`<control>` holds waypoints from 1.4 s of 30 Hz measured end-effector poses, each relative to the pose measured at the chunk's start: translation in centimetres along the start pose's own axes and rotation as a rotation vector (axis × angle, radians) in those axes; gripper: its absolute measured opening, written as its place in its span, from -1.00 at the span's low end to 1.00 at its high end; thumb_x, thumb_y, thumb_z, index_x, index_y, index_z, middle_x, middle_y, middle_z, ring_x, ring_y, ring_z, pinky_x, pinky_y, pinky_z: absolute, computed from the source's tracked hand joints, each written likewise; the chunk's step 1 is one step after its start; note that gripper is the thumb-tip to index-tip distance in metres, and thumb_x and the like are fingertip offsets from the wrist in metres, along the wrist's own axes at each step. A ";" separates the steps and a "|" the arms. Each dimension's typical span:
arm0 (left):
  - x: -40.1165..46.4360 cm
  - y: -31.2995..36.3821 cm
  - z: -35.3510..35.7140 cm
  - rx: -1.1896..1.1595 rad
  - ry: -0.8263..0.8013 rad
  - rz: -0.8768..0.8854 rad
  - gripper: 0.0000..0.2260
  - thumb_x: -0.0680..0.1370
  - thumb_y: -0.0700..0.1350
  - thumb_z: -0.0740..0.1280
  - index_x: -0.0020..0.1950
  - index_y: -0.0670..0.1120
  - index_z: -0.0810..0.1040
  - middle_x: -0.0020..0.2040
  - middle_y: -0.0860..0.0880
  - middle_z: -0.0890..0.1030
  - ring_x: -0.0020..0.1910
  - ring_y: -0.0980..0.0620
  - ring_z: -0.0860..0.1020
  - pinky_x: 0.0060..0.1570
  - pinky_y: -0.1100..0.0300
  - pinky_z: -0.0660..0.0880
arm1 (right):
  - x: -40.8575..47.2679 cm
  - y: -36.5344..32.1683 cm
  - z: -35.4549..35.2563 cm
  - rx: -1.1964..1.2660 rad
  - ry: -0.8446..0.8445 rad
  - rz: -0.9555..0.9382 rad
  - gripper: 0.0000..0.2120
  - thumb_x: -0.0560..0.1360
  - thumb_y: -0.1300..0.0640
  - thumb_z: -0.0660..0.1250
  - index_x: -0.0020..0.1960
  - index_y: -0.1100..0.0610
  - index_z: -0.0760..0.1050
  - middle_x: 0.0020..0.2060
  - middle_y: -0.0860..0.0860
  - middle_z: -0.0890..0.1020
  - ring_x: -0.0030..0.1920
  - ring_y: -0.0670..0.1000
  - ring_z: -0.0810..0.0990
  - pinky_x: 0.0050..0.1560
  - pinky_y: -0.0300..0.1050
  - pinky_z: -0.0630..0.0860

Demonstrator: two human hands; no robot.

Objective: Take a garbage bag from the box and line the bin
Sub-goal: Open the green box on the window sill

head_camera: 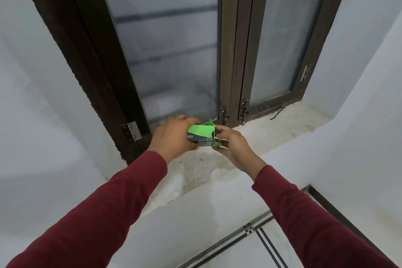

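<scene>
A small green and dark grey box of garbage bags [201,134] is held above the stone window sill [267,132]. My left hand [171,135] grips its left end, fingers curled over the top and thumb beneath. At the box's right end the green flaps stand open. My right hand [232,146] is at that open end with its fingertips at the flaps; whether it pinches a bag inside is hidden. No bin is in view.
A dark wooden window frame [236,50] with frosted panes rises right behind the box. White walls close in on both sides of the sill. The tiled floor [261,243] with dark border lines shows at the lower right.
</scene>
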State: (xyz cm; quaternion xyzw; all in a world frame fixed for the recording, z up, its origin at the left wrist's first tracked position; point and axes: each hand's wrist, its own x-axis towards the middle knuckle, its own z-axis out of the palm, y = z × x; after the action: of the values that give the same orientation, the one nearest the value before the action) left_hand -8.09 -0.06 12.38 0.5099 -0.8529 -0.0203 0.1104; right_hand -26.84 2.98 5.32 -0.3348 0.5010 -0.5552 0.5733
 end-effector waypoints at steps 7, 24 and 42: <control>1.6 2.5 -2.9 0.377 0.032 0.176 -0.60 0.31 0.16 0.52 0.11 0.11 0.60 0.02 0.06 0.59 0.12 -0.07 0.53 0.00 -0.01 0.45 | -0.5 1.6 0.0 0.445 -0.040 0.232 -0.73 0.63 0.05 0.30 0.25 0.15 0.57 0.00 0.15 0.66 -0.02 0.17 0.65 0.09 0.10 0.66; -0.5 -3.1 4.6 -0.067 -0.275 -0.469 -0.40 0.39 0.24 0.53 0.38 0.08 0.53 0.27 -0.14 0.50 0.33 -0.19 0.34 0.27 -0.05 0.35 | -0.6 1.4 -5.6 0.439 0.291 0.355 -0.78 0.55 0.22 0.46 0.14 0.29 0.54 0.07 0.19 0.56 -0.04 0.06 0.60 -0.25 -0.17 0.70; -1.0 -0.1 9.7 -1.854 -0.337 -0.923 -0.60 0.56 0.03 0.33 0.35 -0.13 0.56 0.16 -0.18 0.70 0.09 -0.17 0.65 -0.01 -0.03 0.62 | -0.3 3.6 3.9 0.026 0.345 0.271 -0.89 0.63 0.23 0.30 0.05 0.13 0.60 -0.07 0.12 0.68 -0.13 0.05 0.63 -0.15 -0.09 0.57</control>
State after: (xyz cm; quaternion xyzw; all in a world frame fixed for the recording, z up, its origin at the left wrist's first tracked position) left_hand -9.61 0.04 2.76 0.4919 -0.2301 -0.7767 0.3190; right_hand -22.00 3.13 3.09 -0.1570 0.6250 -0.5284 0.5527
